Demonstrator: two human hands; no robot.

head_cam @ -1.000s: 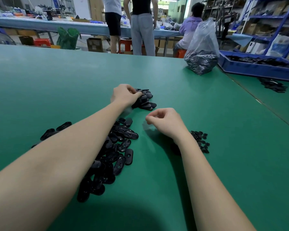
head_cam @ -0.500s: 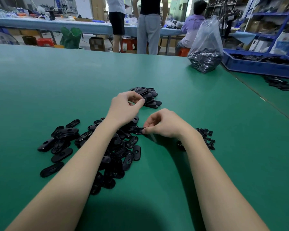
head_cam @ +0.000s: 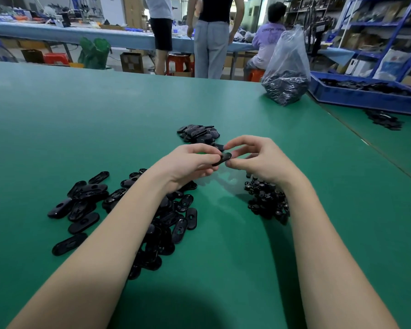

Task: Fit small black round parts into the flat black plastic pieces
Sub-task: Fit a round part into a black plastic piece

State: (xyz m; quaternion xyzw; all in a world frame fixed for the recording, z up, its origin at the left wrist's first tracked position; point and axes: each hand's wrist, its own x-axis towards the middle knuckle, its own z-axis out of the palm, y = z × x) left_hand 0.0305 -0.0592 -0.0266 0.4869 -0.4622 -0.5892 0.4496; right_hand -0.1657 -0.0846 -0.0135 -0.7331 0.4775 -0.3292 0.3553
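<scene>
Both hands meet above the green table point(head_cam: 235, 257) around one flat black oval piece point(head_cam: 223, 158). My left hand point(head_cam: 188, 162) grips its left end between thumb and fingers. My right hand point(head_cam: 256, 157) pinches its right end with curled thumb and forefinger; whether a small round part sits under those fingertips is hidden. A loose spread of flat oval pieces point(head_cam: 90, 205) lies under and left of my left forearm. A heap of small black round parts point(head_cam: 266, 200) sits below my right wrist. A smaller pile of flat pieces point(head_cam: 198, 134) lies just beyond the hands.
A clear plastic bag point(head_cam: 286, 70) of black parts stands at the table's far right. A blue tray point(head_cam: 365, 96) with black parts sits on the neighbouring table, with a small dark pile point(head_cam: 384, 119) in front of it. Several people stand or sit beyond the far edge.
My left hand drew back from the far pile. My right hand picked a flat piece from the spread; both hands rose and now hold it between them above the table.
</scene>
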